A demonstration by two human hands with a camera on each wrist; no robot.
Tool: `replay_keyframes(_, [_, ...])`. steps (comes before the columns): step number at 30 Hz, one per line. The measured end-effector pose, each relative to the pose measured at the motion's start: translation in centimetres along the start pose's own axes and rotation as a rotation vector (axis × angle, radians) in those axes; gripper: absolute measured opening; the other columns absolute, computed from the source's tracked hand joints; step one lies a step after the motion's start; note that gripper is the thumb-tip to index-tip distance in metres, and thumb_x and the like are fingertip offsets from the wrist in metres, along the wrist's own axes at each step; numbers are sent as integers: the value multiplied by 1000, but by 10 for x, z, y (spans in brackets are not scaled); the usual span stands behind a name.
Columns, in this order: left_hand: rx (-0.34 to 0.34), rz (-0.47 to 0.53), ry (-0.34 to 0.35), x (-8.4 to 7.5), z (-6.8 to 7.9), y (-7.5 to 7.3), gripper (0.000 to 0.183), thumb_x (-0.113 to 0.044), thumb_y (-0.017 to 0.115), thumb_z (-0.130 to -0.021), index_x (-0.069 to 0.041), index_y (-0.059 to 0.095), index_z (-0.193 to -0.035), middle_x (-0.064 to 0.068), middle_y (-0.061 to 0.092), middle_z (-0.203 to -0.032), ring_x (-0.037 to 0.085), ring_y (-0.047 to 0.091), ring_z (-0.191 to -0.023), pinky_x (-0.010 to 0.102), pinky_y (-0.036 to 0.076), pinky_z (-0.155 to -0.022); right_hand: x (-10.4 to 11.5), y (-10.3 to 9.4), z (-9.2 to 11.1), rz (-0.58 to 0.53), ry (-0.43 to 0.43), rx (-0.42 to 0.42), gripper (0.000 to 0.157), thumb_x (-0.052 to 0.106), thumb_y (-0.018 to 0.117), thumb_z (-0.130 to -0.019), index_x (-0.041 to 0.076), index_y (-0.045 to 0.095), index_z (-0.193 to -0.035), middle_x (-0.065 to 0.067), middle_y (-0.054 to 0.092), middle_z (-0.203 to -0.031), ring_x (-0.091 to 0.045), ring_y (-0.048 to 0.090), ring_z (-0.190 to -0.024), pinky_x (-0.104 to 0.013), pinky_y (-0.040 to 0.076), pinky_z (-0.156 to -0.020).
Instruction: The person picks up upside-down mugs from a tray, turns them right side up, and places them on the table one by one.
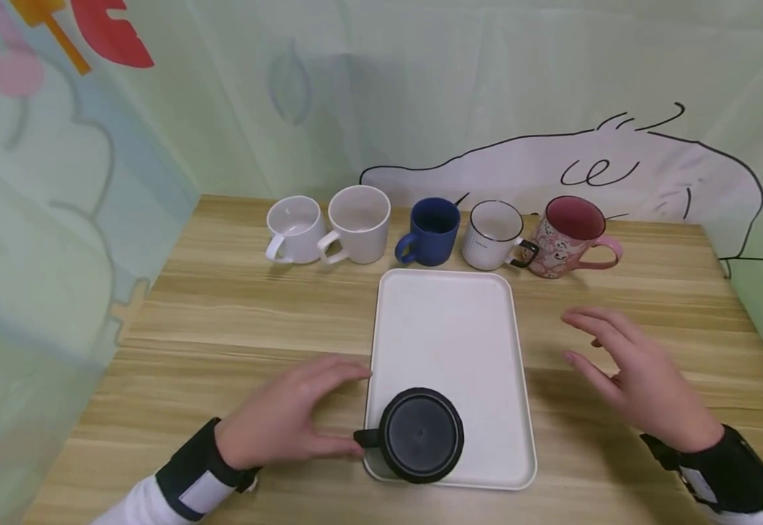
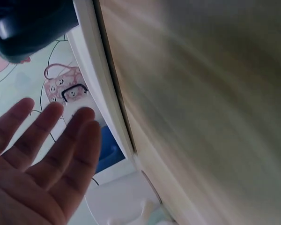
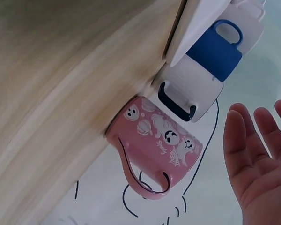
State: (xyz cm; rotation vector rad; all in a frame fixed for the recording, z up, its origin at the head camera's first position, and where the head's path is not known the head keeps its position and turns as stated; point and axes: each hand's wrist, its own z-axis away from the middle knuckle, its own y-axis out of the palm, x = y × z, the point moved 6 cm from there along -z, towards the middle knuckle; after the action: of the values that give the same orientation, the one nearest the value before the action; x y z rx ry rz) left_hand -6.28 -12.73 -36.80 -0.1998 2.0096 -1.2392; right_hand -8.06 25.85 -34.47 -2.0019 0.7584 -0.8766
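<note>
A black mug (image 1: 421,435) stands at the near left part of the white tray (image 1: 450,328), its handle pointing left. Beside the tray's left edge is my left hand (image 1: 292,412), its thumb tip right at the end of the mug's handle and its fingers spread apart from the thumb. In the left wrist view those fingers (image 2: 51,154) extend with nothing between them. My right hand (image 1: 651,379) hovers over the table to the right of the tray, holding nothing, fingers loosely extended. The pink patterned mug (image 3: 154,140) is the nearest mug to it.
Along the back of the wooden table (image 1: 243,313) runs a row of mugs: a small white cup (image 1: 299,230), a larger white mug (image 1: 363,226), a blue mug (image 1: 435,237), a white mug with black handle (image 1: 489,244), and the pink one. A printed curtain (image 1: 421,87) hangs behind.
</note>
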Motion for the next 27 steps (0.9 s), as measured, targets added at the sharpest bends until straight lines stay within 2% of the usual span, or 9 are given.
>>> replay_keyframes(4, [-36,28,91,-7,0,3,66,-55,80,-76,-14,63,-124,-7,62,-122,10,57,-116,31,47,-98,9,4,3,-16,-64,15,63,16,83,-76,8,61,-134,-7,57,-132,-21,56,-115,-9,32,-102])
replay_keyframes(7, [-60,36,139,-11,-1,4,55,-48,82,-78,-15,65,-118,-9,63,-114,7,60,-107,26,50,-92,14,7,5,-35,-104,20,54,34,75,-87,8,62,-133,-7,58,-132,-22,55,-117,-13,30,-107])
replay_keyframes(11, [-58,54,150,-13,-2,7,41,-41,82,-80,-15,70,-109,-10,66,-104,3,62,-92,18,50,-82,20,12,7,-38,-136,42,55,51,56,-98,9,62,-133,-6,58,-132,-20,55,-117,-15,29,-108])
replay_keyframes(18, [-8,102,171,-18,-3,13,24,-30,79,-85,-16,72,-103,-13,63,-90,1,56,-72,9,44,-66,28,18,11,-21,-161,60,55,53,46,-102,12,62,-134,-5,58,-133,-19,55,-117,-14,29,-108])
replay_keyframes(24, [19,115,174,-22,-2,18,18,-22,77,-88,-14,72,-103,-12,63,-87,-2,54,-70,6,42,-64,30,23,15,-29,-150,83,49,44,62,-96,14,61,-135,-3,57,-134,-16,55,-117,-14,33,-105])
replay_keyframes(27, [27,115,147,-23,-2,19,17,-22,75,-89,-13,72,-104,-12,64,-88,-2,56,-73,6,43,-67,30,26,18,-33,-134,105,50,36,71,-91,15,61,-136,-2,57,-135,-15,55,-118,-15,34,-105])
